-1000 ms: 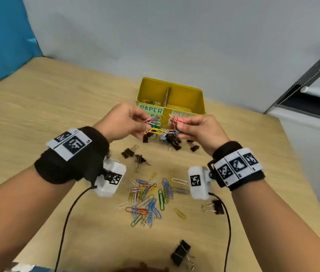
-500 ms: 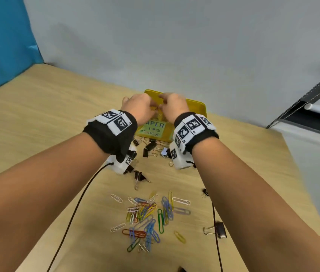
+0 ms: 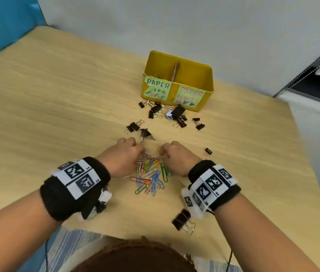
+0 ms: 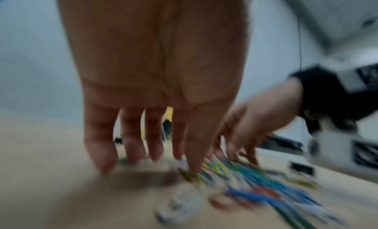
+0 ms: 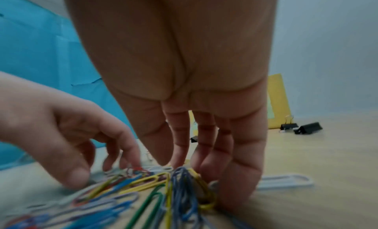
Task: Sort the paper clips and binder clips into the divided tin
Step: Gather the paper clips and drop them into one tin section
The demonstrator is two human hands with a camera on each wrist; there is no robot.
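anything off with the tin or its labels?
The green label on the yellow tin is torn or peeling at its left edge, so it reads "PAPER ..IPS". The pink label is faded and hard to read. The tin stands upright.

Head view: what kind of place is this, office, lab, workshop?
Probably an office or data-collection room: a light wooden table against a plain grey wall, a blue partition panel at left, and a yellow labelled metal tin.

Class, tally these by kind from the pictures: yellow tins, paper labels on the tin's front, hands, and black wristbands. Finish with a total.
yellow tin: 1
paper labels: 2
hands, the left hand and the right hand: 2
black wristbands: 2
Total: 7
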